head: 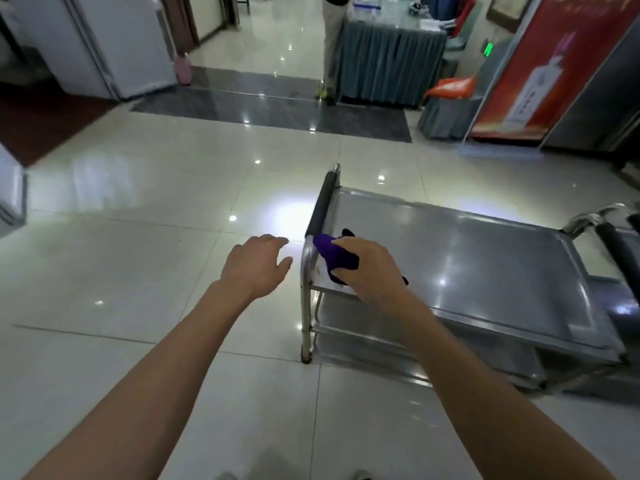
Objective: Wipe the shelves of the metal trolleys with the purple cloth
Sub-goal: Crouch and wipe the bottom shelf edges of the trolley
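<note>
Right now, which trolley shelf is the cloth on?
The top shelf of the near trolley, at its left corner by the black handle; the right hand holds the purple cloth there. Lower shelves untouched.

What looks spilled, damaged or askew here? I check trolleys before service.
Nothing stands out: the steel trolley's top shelf looks bare and level, with the purple cloth under the right hand at its near-left corner.

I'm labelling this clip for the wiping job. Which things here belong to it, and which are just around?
Part of the job:
- purple cloth, gripped by the right hand
- metal trolley, top shelf under the cloth
- second trolley, at the right edge
- left hand, open, holding nothing

Just around:
- skirted table
- red banner
- orange bag
</note>
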### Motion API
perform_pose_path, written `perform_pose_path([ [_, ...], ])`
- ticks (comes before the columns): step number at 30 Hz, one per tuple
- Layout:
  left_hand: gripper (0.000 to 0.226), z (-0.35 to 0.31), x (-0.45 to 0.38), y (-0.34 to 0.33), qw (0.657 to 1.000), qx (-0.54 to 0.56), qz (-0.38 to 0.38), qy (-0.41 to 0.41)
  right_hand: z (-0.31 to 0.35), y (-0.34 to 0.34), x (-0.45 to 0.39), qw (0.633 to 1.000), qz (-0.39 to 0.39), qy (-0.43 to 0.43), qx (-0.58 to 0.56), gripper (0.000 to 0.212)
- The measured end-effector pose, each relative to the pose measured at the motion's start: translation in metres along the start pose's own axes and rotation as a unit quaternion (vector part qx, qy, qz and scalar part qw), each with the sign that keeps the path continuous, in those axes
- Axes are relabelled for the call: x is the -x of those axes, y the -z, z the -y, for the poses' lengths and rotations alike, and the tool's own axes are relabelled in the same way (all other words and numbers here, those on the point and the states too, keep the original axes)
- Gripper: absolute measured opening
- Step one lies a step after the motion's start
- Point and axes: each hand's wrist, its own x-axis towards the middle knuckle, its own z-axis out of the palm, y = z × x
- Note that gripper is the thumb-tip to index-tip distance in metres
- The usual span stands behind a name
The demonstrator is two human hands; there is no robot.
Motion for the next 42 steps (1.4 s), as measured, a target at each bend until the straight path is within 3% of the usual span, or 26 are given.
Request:
perform_pose_path([
  [6,0.048,0.132,-0.005,0.041,0.998,0.011,-0.03,0.057,0.098,-0.068,-0.072,0.999,0.021,0.022,-0.039,0.031],
  [8,0.048,0.161,-0.012,0.05,0.997,0.02,-0.038,0.064,0.116,-0.086,-0.091,0.999,0.031,0.016,-0.039,0.035],
  [12,0.047,0.198,-0.036,0.057,0.996,0.034,-0.03,0.072,0.128,-0.109,-0.129,0.998,0.053,0.003,-0.041,0.022],
  [22,0.048,0.252,-0.175,0.053,0.998,0.007,0.007,0.063,0.101,-0.148,-0.289,0.996,0.05,-0.026,-0.065,0.013],
  [27,0.049,0.269,-0.26,0.066,0.998,-0.015,0.018,0.066,0.084,-0.155,-0.377,0.994,0.047,-0.041,-0.092,0.026],
  [37,0.049,0.322,-0.426,0.06,0.997,-0.009,0.041,0.059,0.044,-0.177,-0.539,0.989,0.084,-0.073,-0.094,0.02],
  [42,0.05,0.367,-0.538,0.058,0.999,-0.007,0.038,0.026,0.024,-0.193,-0.633,0.99,0.05,-0.098,-0.089,0.023],
])
